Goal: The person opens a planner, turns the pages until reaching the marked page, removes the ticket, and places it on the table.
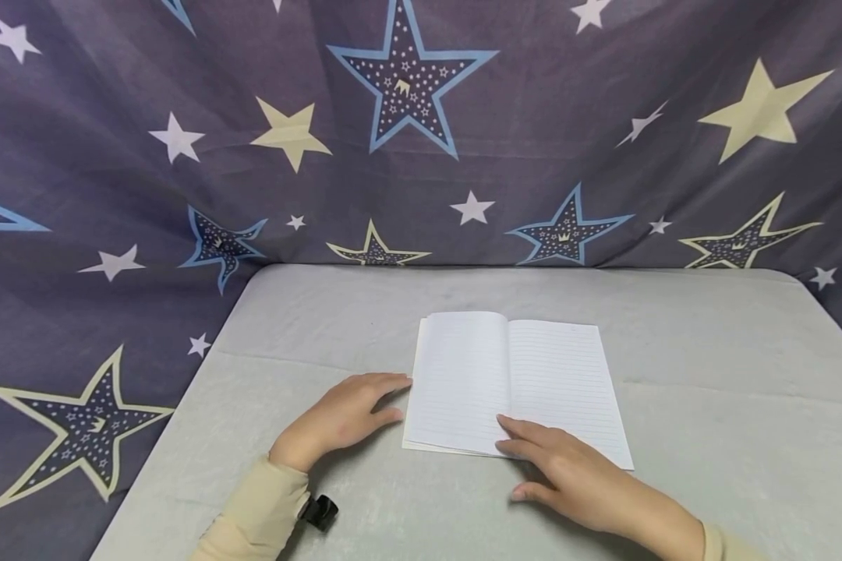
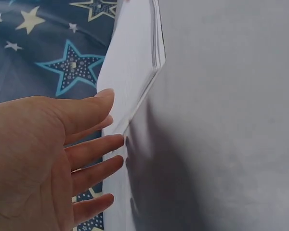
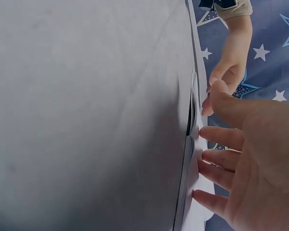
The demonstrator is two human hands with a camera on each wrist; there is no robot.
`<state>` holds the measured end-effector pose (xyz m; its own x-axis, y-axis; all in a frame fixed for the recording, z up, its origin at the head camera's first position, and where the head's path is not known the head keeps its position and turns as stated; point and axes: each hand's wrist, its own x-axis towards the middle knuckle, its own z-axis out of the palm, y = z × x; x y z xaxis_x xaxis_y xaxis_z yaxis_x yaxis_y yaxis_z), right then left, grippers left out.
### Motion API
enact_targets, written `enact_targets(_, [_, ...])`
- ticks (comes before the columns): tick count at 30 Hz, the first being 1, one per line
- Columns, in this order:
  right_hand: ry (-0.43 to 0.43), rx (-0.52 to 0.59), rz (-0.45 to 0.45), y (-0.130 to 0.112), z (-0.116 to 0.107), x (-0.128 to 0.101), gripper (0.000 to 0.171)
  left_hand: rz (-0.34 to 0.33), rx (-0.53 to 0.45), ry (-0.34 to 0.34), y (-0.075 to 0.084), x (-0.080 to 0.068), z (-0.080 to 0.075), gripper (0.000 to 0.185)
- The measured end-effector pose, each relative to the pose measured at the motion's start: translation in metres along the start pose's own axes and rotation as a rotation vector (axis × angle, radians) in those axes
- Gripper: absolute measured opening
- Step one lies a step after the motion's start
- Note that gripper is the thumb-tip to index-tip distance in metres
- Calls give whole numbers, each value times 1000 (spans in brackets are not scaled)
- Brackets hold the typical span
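From my feed there's a dark star-print curtain wrapped round a grey table, my left hand flat with fingers relaxed beside the open notebook, right hand flat too, fingertips resting on its near edge, gripping nothing.

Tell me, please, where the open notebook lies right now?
In the head view, the notebook lies open on the grey table, between the left hand and right hand.

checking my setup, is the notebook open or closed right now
Open: the notebook lies flat on the table, two lined pages showing either side of the centre fold.
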<state>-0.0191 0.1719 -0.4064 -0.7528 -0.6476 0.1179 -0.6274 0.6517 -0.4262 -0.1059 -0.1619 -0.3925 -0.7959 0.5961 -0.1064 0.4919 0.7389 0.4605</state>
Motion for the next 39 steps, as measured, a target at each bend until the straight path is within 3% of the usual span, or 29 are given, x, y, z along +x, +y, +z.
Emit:
enact_targets(11, [2, 4, -17, 2, 1, 2, 50, 132, 81, -26, 17, 15, 18, 58])
enact_targets(20, [57, 61, 2, 11, -11, -3, 40, 141, 58, -62, 17, 17, 23, 59])
enact_targets(28, [203, 14, 57, 46, -22, -28, 48, 138, 40, -64, 15, 17, 23, 60])
enact_targets(39, [196, -70, 61, 98, -27, -61, 71, 143, 30, -65, 15, 18, 23, 60])
